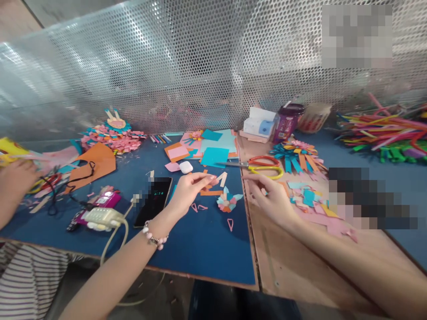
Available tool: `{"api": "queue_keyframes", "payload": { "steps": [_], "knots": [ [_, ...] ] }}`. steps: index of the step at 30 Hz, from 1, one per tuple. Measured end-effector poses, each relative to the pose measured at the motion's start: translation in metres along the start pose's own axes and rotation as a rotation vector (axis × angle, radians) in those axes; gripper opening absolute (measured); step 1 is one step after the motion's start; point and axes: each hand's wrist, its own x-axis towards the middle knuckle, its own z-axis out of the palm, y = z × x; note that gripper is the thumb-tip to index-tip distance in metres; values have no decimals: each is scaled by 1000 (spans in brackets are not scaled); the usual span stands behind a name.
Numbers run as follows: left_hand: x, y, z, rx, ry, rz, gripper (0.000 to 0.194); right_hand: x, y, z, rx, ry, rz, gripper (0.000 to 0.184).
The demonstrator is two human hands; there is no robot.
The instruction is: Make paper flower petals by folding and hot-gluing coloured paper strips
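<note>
- In the head view, the edge cuts off another person's hand at far left.
- The left hand pinches narrowly beside a bent cream paper strip; I can't tell whether it grips it.
- The right hand has fingertips close together, anything between them too small to see.
- Between them, on the blue tabletop, sits a paper flower, its petals pale blue, pink, orange.
</note>
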Motion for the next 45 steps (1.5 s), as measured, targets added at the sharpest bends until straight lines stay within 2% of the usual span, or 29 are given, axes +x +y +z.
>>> {"api": "queue_keyframes", "payload": {
  "steps": [3, 6, 10, 14, 16, 19, 21, 24, 27, 30, 32, 34, 36, 39, 42, 45],
  "knots": [
    [0, 1, 0, -13, 24, 64, 26, -2, -1, 1, -15, -23, -25, 24],
    [-2, 3, 0, -16, 23, 84, 25, 0, -6, 5, -84, -23, -111, 25],
    [-5, 5, 3, -9, 4, 112, 23, 11, -21, 19, -64, -100, -175, 37],
    [-8, 8, 4, -11, 8, 176, 20, 19, -31, 38, 151, -305, -79, 28],
    [-8, 8, 3, -2, 34, 194, 21, 19, -32, 42, 273, -340, 27, 30],
    [-6, 8, 1, 35, 69, 172, 23, 20, -34, 36, 384, -192, 157, 33],
    [-6, 7, 0, 63, 64, 137, 25, 22, -36, 28, 385, -66, 182, 31],
    [-5, 5, 1, 88, -6, 88, 25, 26, -39, 20, 371, -17, 178, 29],
    [-4, 2, 2, 43, -85, 36, 25, 27, -39, 23, 413, -82, 81, 24],
    [-3, -3, 2, -78, -124, -16, 27, 26, -35, 31, 373, -161, -115, 17],
    [-2, -4, 2, -157, -172, -62, 28, 24, -32, 34, 286, -140, -212, 16],
    [-2, -4, 2, -233, -249, -122, 31, 25, -30, 34, 222, -76, -251, 17],
    [-2, -4, 2, -309, -312, -180, 35, 26, -30, 32, 209, -22, -210, 17],
    [-1, -5, 2, -377, -327, -244, 35, 31, -32, 28, 308, 16, -10, 16],
    [0, -8, 2, -420, -334, -302, 35, 32, -33, 29, 491, -16, 158, 25],
    [-1, -10, 3, -473, -432, -332, 36, 29, -35, 35, 635, -81, 258, 28]
  ]
}}
